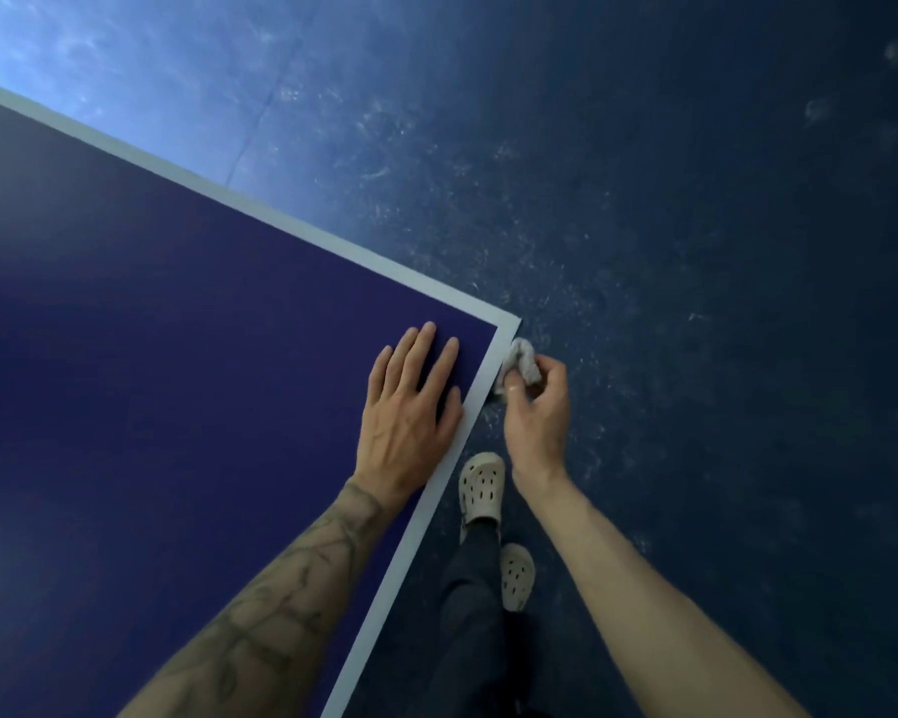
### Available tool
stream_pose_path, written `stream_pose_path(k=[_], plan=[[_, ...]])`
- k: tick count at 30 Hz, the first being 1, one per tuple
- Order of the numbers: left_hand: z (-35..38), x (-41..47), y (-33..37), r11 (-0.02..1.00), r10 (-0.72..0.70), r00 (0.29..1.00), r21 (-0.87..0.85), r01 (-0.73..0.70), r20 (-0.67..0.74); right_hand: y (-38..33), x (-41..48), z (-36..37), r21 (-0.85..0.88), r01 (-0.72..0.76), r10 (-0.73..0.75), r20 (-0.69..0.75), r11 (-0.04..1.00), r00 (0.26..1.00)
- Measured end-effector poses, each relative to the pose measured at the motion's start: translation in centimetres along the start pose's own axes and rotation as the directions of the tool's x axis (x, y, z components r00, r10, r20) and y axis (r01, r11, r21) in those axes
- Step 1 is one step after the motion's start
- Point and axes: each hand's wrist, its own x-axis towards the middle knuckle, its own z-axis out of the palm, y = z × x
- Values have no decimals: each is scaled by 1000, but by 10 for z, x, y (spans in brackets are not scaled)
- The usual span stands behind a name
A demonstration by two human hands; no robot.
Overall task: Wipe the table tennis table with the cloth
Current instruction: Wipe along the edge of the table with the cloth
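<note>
Cloth (522, 361) sits bunched in the right hand (537, 417), pinched right at the side edge of the bench (177, 355) near its corner, likely to rub that edge. The left hand (410, 414) lies flat on top, fingers straight, maybe to steady the body.

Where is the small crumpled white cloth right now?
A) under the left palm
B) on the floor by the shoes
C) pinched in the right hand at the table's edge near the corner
C: the right hand pinches the crumpled white cloth at the edge of the dark blue table; the left hand lies flat.
</note>
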Motion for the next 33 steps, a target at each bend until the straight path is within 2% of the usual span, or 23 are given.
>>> stream_pose_path(k=[3, 6, 11, 15, 17, 20, 23, 25, 29, 33], plan=[[5, 47, 10, 984, -176, 983, -33, 175, -54, -19, 35, -7, -64, 37, -37, 9, 997, 999], [6, 75, 9, 924, -378, 922, -98, 370, -84, -17, 42, -20, -172, 72, -57, 94, 982, 994], [3, 87, -7, 816, -576, 806, -147, 559, -135, -27, 71, -28, -249, 113, -78, 148, 962, 986], [2, 98, -18, 719, -695, 693, -156, 677, -192, -44, 100, -33, -357, 223, -113, 306, 907, 945], [4, 104, -21, 674, -736, 639, -149, 724, -223, -55, 117, -27, -381, 293, -101, 450, 877, 888], [7, 116, -17, 588, -797, 546, -129, 798, -259, -74, 145, -10, -398, 414, -36, 684, 819, 729], [10, 122, -14, 559, -809, 517, -94, 824, -280, -89, 163, 2, -374, 511, 9, 813, 774, 582], [10, 123, -14, 548, -812, 502, -92, 831, -297, -95, 169, 0, -353, 518, 46, 856, 779, 514], [11, 124, -15, 542, -807, 493, -73, 837, -325, -102, 177, -15, -334, 495, 119, 902, 802, 416], [11, 124, -15, 543, -804, 501, -54, 838, -321, -109, 179, 40, -314, 528, 101, 914, 789, 392]])
